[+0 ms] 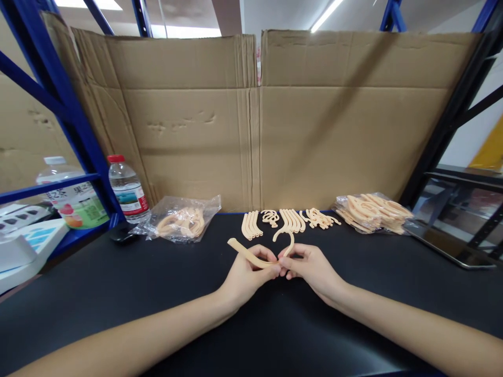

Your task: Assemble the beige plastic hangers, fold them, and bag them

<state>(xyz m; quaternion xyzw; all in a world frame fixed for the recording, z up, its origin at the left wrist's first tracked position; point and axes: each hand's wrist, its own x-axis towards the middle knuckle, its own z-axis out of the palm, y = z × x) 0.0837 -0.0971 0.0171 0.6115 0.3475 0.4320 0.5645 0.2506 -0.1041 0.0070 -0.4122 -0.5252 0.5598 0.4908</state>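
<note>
My left hand (244,275) is closed around a flat, curved beige hanger arm (244,252), whose wide end points up and to the left. Pinched in my right hand (316,268) is a beige hanger hook (291,242), its curl facing up. Both sets of fingertips meet in front of me, where the lower ends of the two pieces come together; the fingers hide whether they are joined. Just beyond my hands lie a left row of hanger arms (251,225), a small pile of hooks (270,217), another row of arms (293,221) and a heap of small beige pieces (319,218).
A clear bag of beige parts (183,222) lies at the back left, near a water bottle (128,188) and a black mouse (122,233). Stacked bagged parts (371,212) and a dark tablet-like panel (448,246) lie right. A cardboard wall (188,136) closes off the black table (157,293).
</note>
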